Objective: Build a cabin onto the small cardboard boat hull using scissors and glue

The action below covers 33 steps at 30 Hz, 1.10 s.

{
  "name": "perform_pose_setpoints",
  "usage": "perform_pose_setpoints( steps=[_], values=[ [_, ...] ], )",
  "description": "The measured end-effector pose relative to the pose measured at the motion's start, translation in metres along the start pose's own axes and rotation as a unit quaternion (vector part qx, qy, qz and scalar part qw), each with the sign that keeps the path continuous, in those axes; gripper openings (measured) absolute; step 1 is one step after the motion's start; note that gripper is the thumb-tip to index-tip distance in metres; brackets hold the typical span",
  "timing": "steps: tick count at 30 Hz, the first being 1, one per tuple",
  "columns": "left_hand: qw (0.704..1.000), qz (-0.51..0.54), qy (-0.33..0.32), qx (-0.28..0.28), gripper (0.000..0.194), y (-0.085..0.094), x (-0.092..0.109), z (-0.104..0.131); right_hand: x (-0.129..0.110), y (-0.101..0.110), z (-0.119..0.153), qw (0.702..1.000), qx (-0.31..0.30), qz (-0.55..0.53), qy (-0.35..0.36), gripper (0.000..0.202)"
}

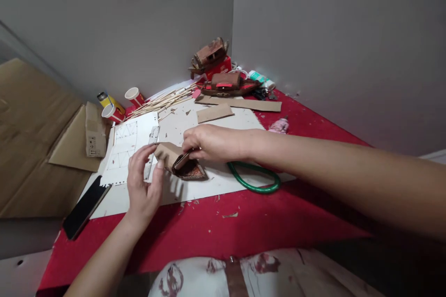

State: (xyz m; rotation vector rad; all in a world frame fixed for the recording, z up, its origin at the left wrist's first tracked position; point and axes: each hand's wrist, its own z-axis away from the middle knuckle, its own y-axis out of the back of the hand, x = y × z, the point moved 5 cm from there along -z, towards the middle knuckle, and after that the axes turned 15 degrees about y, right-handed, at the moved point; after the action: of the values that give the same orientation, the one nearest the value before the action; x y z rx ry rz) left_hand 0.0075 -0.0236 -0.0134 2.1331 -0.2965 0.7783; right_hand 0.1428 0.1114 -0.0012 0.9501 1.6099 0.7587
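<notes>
The small cardboard model piece (pixel 179 163) you hold between both hands, over the white sheet (pixel 223 181) on the table (pixel 265 222), looks light, thin-walled and easy to crush, so keep each grip on its folded edges. Your left hand (pixel 142 185) pinches its near corner and your right hand (pixel 205 143) closes over its top. Your fingers hide its joints and inner side.

Phone (pixel 86 206) sits at the table's (pixel 244 227) left edge, paper cups (pixel 122 104) behind it, sticks (pixel 163 100) right of those, model boats (pixel 223 76) in the far corner.
</notes>
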Motion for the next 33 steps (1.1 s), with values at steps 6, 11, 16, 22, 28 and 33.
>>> perform_pose_setpoints(
  steps=[6,11,16,22,28,33],
  values=[
    [0.986,0.058,0.109,-0.114,0.044,-0.022,-0.025,-0.008,-0.004,0.004,-0.010,0.998,-0.056,-0.018,0.010,0.020],
    [0.976,0.088,0.140,-0.142,0.048,-0.027,-0.030,-0.011,-0.004,0.001,-0.013,0.997,-0.069,-0.030,0.021,0.017],
    [0.975,0.090,0.140,-0.147,0.044,-0.029,-0.031,-0.012,-0.006,0.002,-0.013,0.997,-0.055,-0.034,0.035,0.015],
    [0.978,0.084,0.127,-0.145,0.040,-0.030,-0.032,-0.013,-0.009,0.003,-0.014,0.995,-0.098,0.015,0.026,0.014],
    [0.979,0.076,0.118,-0.149,0.039,-0.029,-0.030,-0.014,-0.015,0.009,-0.017,0.992,-0.119,0.044,0.030,0.019],
    [0.979,0.071,0.110,-0.155,0.037,-0.030,-0.029,-0.013,-0.028,0.012,-0.021,0.991,-0.125,-0.008,0.035,0.019]
  ],
)
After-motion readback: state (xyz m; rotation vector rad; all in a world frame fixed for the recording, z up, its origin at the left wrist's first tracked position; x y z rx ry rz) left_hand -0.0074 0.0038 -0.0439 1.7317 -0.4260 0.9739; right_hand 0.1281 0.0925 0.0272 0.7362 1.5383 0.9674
